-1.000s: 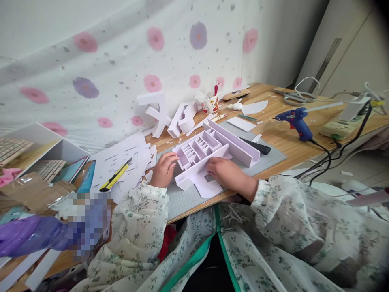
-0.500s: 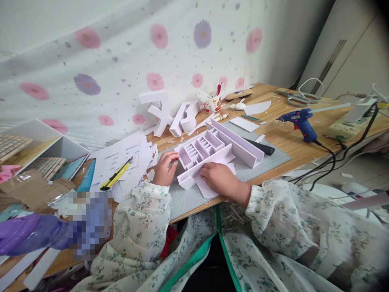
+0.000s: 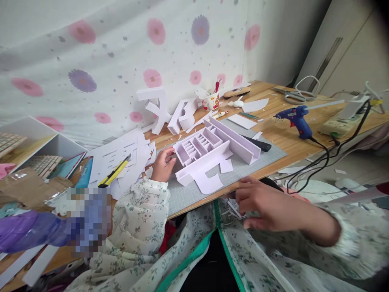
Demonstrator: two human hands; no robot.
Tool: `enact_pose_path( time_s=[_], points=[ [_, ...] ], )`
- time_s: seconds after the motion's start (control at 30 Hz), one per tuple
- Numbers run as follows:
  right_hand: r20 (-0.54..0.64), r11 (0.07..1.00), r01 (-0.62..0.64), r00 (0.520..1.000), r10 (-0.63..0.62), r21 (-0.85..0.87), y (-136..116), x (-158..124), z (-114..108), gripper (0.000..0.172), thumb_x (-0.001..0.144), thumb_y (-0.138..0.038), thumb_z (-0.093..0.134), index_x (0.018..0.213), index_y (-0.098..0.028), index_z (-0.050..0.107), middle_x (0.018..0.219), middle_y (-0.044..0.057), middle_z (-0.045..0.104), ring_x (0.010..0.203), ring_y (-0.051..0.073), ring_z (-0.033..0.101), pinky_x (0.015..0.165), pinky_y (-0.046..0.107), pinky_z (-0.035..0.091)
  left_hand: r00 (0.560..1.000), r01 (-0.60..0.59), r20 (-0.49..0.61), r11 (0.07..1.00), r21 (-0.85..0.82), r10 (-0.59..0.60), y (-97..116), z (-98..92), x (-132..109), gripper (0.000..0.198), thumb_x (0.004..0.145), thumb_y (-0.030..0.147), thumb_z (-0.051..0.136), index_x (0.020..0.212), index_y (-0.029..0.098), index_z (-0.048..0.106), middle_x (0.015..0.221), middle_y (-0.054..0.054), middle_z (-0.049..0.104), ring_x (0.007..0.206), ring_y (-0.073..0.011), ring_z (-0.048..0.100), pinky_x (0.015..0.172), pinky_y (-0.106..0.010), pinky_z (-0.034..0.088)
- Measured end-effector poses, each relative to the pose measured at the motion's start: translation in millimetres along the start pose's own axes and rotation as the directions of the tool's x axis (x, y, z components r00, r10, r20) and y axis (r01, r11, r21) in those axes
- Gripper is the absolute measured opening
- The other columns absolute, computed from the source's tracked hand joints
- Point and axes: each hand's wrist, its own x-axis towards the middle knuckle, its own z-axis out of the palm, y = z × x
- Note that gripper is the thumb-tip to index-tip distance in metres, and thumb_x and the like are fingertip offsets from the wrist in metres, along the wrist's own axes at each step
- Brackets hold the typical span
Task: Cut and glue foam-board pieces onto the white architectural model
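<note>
A white foam-board letter-like piece (image 3: 199, 148) with small inner compartments lies on the grey cutting mat (image 3: 267, 164). At its left end is my left hand (image 3: 163, 165), fingers bent and thumb apart, fingertips by the edge; whether they touch it cannot be made out. My right hand (image 3: 267, 205) hangs off the table's front edge above my lap, fingers loosely spread and nothing visible in them. Flat white offcuts (image 3: 209, 182) lie on the mat in front of the piece. Thin scraps (image 3: 232, 209) sit in my lap beside the right hand.
A blue glue gun (image 3: 299, 121) with a cable stands at the right, near a power strip (image 3: 342, 123). A yellow utility knife (image 3: 115, 172) rests on cut white sheets (image 3: 106, 152) at the left. Behind are finished white letters (image 3: 156, 109), a paper cup (image 3: 210, 101) and scissors (image 3: 293, 96).
My right hand has left the front of the foam-board piece and moved right and down past the table edge, its fingers now apart. The left hand stays at the piece's left end.
</note>
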Motion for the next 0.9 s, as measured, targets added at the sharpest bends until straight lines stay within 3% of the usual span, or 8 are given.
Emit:
enact_pose_path(
  time_s=[0.13,0.23,0.3,0.37,0.67,0.77,0.83,0.9],
  points=[
    [-0.269,0.990,-0.129,0.953,0.141,0.061,11,-13,4,0.016,0.092,-0.022,0.050,0.083,-0.020,0.063,0.077,0.002,0.061,0.074,0.015,0.055,0.072,0.029,0.042,0.995,0.097,0.024,0.991,-0.088,-0.095,-4,3.9,2,0.047,0.081,0.042,0.058,0.121,0.017,0.051,0.135,-0.016,0.054,0.121,-0.0270,0.056,0.103,-0.046,0.044],
    [-0.696,0.943,-0.331,0.669,0.261,0.036,35,-11,15,0.011,0.090,-0.021,0.052,0.095,-0.019,0.062,0.090,0.006,0.062,0.081,0.018,0.059,0.071,0.029,0.046,0.990,0.136,0.048,0.982,-0.129,-0.131,-2,3.1,2,0.055,0.080,0.049,0.059,0.123,0.016,0.049,0.136,-0.019,0.053,0.131,-0.0289,0.046,0.107,-0.047,0.040],
    [-0.833,0.895,-0.444,0.480,0.274,0.039,53,-8,20,0.011,0.087,-0.026,0.058,0.094,-0.017,0.060,0.089,0.007,0.061,0.076,0.018,0.058,0.068,0.030,0.048,0.987,0.154,0.063,0.976,-0.152,-0.146,0,1.7,1,0.061,0.079,0.053,0.059,0.124,0.015,0.048,0.138,-0.021,0.051,0.133,-0.0310,0.044,0.107,-0.049,0.040],
    [-0.869,0.862,-0.503,0.401,0.289,0.054,67,-6,22,0.018,0.084,-0.031,0.063,0.095,-0.016,0.058,0.083,0.005,0.059,0.067,0.016,0.056,0.063,0.029,0.048,0.986,0.164,0.069,0.971,-0.174,-0.155,4,1.0,1,0.064,0.078,0.056,0.059,0.125,0.014,0.048,0.139,-0.022,0.050,0.133,-0.0330,0.043,0.107,-0.051,0.039],
    [-0.870,0.898,-0.437,0.418,0.260,0.059,72,0,30,0.005,0.088,-0.016,0.057,0.089,-0.020,0.059,0.079,0.001,0.061,0.069,0.013,0.058,0.065,0.025,0.048,0.970,0.225,0.143,0.944,-0.241,-0.195,2,2.5,2,0.066,0.081,0.054,0.059,0.133,0.017,0.044,0.146,-0.016,0.043,0.138,-0.0301,0.037,0.116,-0.048,0.027],
    [-0.914,0.922,-0.387,0.377,0.151,-0.008,78,-9,22,0.008,0.086,-0.012,0.058,0.090,-0.019,0.060,0.080,0.002,0.061,0.074,0.014,0.058,0.068,0.026,0.048,0.965,0.240,0.165,0.940,-0.244,-0.204,-1,1.7,2,0.063,0.082,0.051,0.060,0.134,0.019,0.044,0.149,-0.014,0.040,0.140,-0.0287,0.034,0.118,-0.047,0.022],
    [-0.940,0.893,-0.448,0.322,0.114,-0.045,89,-15,12,0.008,0.086,-0.014,0.059,0.092,-0.018,0.062,0.086,0.006,0.061,0.081,0.017,0.059,0.074,0.030,0.049,0.961,0.253,0.173,0.938,-0.237,-0.215,0,1.8,1,0.063,0.082,0.050,0.060,0.135,0.020,0.044,0.151,-0.012,0.038,0.141,-0.0284,0.030,0.118,-0.047,0.022],
    [-0.928,0.834,-0.548,0.337,0.161,-0.055,103,-20,2,0.013,0.085,-0.020,0.061,0.097,-0.016,0.064,0.095,0.010,0.062,0.090,0.022,0.058,0.080,0.036,0.049,0.955,0.277,0.173,0.932,-0.234,-0.241,3,2.5,0,0.063,0.081,0.049,0.061,0.136,0.022,0.044,0.151,-0.011,0.038,0.142,-0.0287,0.029,0.117,-0.047,0.025]
  ],
)
